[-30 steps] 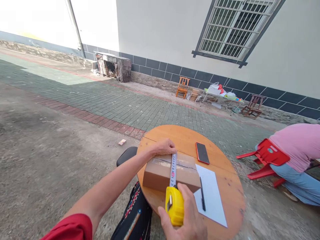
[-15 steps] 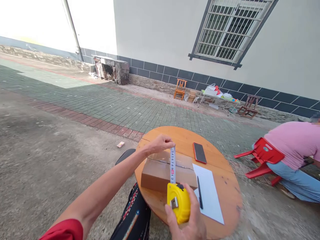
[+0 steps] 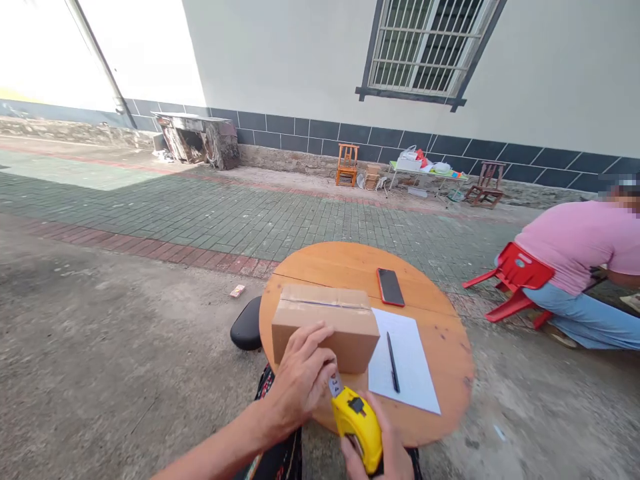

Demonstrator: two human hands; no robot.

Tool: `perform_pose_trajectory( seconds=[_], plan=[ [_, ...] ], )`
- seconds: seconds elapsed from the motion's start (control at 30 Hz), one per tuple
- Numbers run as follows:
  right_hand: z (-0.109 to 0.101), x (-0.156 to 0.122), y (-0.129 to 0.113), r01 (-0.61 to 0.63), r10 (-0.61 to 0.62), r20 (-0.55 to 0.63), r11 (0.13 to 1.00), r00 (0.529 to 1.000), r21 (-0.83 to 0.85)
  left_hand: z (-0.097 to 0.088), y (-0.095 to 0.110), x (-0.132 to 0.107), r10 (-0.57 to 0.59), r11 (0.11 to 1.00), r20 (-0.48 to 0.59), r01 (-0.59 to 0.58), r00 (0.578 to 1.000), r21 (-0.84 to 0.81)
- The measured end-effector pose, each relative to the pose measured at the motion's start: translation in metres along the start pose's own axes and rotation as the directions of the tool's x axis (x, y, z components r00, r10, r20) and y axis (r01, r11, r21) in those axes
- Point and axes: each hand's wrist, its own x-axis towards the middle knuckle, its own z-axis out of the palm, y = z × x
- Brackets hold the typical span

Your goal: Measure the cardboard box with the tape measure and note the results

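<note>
A taped cardboard box (image 3: pixel 325 320) lies on a round wooden table (image 3: pixel 440 360). My left hand (image 3: pixel 300 377) is at the box's near side, fingers pinched on the short white tip of the tape (image 3: pixel 335 385). My right hand (image 3: pixel 385 457) grips the yellow tape measure (image 3: pixel 357 427) just below the table's near edge. Only a few centimetres of tape are out between the two hands. The left thumb rests against the box's front face.
A red phone (image 3: pixel 390 287), a white sheet (image 3: pixel 403 360) and a black pen (image 3: pixel 393 353) lie right of the box. A black stool (image 3: pixel 246 327) stands left of the table. A person in pink (image 3: pixel 580 267) sits on a red chair (image 3: pixel 515 283) at the right. Chairs and a small table line the wall.
The tape, stretched across the box's top before, has drawn back into the case. My left hand came from the box's far edge to its near side, still on the tape's tip.
</note>
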Motion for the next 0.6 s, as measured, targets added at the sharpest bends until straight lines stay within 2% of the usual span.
perform_pose_trajectory(
  seconds=[0.07, 0.13, 0.2, 0.27, 0.33, 0.43, 0.53, 0.6],
  plan=[
    [0.005, 0.028, -0.003, -0.020, 0.020, 0.015, 1.000, 1.000, 0.008, 0.002, -0.013, 0.031, -0.020, 0.999, 0.042, 0.018, 0.999, 0.043],
    [0.011, 0.065, -0.008, -0.048, 0.045, 0.071, 0.998, 0.996, 0.039, 0.004, -0.028, 0.068, -0.080, 0.995, 0.133, 0.071, 0.988, 0.070],
    [0.017, 0.101, -0.012, -0.088, 0.077, 0.130, 0.993, 0.988, 0.077, 0.007, -0.043, 0.102, -0.187, 0.981, 0.226, 0.172, 0.956, 0.088],
    [0.023, 0.128, -0.014, -0.136, 0.120, 0.156, 0.987, 0.980, 0.091, 0.014, -0.055, 0.124, -0.266, 0.963, 0.257, 0.248, 0.929, 0.102],
    [0.028, 0.140, -0.016, -0.175, 0.158, 0.167, 0.980, 0.973, 0.091, 0.021, -0.065, 0.131, -0.315, 0.948, 0.249, 0.296, 0.916, 0.114],
    [0.035, 0.139, -0.016, -0.204, 0.180, 0.194, 0.973, 0.964, 0.112, 0.028, -0.075, 0.123, -0.355, 0.935, 0.247, 0.336, 0.902, 0.118],
    [0.042, 0.131, -0.018, -0.209, 0.178, 0.205, 0.968, 0.962, 0.140, 0.026, -0.087, 0.121, -0.353, 0.936, 0.269, 0.338, 0.896, 0.101],
    [0.047, 0.131, -0.021, -0.174, 0.152, 0.169, 0.976, 0.974, 0.129, 0.023, -0.099, 0.134, -0.351, 0.936, 0.280, 0.340, 0.893, 0.089]
  ],
)
